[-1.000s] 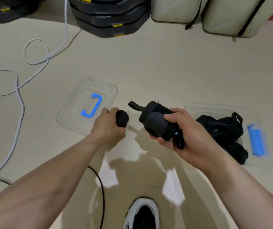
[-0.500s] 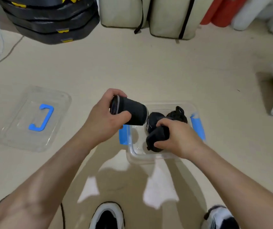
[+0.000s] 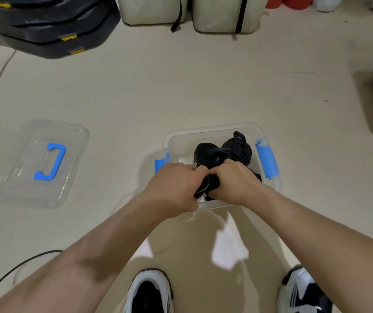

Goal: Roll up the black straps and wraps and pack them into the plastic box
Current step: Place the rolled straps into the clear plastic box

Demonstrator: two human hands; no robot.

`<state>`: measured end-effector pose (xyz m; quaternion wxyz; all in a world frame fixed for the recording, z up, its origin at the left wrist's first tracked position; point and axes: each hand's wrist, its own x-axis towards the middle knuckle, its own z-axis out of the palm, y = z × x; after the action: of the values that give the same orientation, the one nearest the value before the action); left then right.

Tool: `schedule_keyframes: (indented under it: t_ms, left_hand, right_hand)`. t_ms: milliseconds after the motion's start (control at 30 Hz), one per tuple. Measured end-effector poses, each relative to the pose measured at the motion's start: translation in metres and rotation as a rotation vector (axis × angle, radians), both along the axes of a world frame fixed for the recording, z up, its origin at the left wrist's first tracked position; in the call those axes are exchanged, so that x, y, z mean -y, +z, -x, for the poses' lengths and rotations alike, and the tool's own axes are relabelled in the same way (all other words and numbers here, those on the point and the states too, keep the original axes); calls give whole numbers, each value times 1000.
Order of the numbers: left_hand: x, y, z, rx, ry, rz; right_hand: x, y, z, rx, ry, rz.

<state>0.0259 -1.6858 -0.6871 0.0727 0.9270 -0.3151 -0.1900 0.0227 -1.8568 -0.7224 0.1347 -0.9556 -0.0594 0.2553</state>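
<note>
A clear plastic box (image 3: 212, 129) with blue side latches sits on the floor right in front of me. Black rolled wraps (image 3: 223, 152) lie in its far half. Both my hands are down inside the near half of the box, side by side. My left hand (image 3: 176, 188) and my right hand (image 3: 235, 184) each have their fingers curled on a black rolled wrap (image 3: 208, 187) that shows between them. The bottom of the box under my hands is hidden.
The box's clear lid (image 3: 38, 163) with a blue handle lies on the floor to the left. Stacked black cases (image 3: 45, 26) and cream bags (image 3: 221, 12) line the far side. A black cable (image 3: 18, 269) runs near left. My shoes (image 3: 149, 292) stand below.
The view swung right onto the box. My left hand carried its rolled wrap from above the box's left edge down into the box, beside my right hand, which has stayed inside.
</note>
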Motion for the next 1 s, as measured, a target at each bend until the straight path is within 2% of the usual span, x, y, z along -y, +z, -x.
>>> schedule_keyframes:
  t_ms: [100, 267, 400, 533, 633, 733, 867, 933, 1000]
  left_hand:
    - [4, -6, -9, 84, -53, -71]
    - [8, -22, -15, 32, -165, -251]
    - [13, -25, -20, 101, -234, -357]
    - [20, -28, -24, 22, -207, -264]
    - [24, -30, -18, 17, -114, -158]
    - [25, -31, -12, 37, -55, -187]
    - [23, -23, -14, 29, -196, -294]
    - [22, -18, -12, 26, -158, -232]
    - [19, -12, -7, 60, -44, -87]
  right_hand:
    - [4, 6, -3, -11, 26, -29]
    - [0, 12, 4, 86, 14, 46]
    - [-1, 16, -2, 10, 3, 70]
    - [1, 15, -4, -69, -43, -5]
    - [6, 19, 0, -53, -52, -16]
    - [12, 21, 6, 10, -31, 34]
    - [7, 26, 11, 174, -62, -24]
    - [0, 27, 14, 229, -82, -93]
    - [-6, 30, 15, 267, -151, -210]
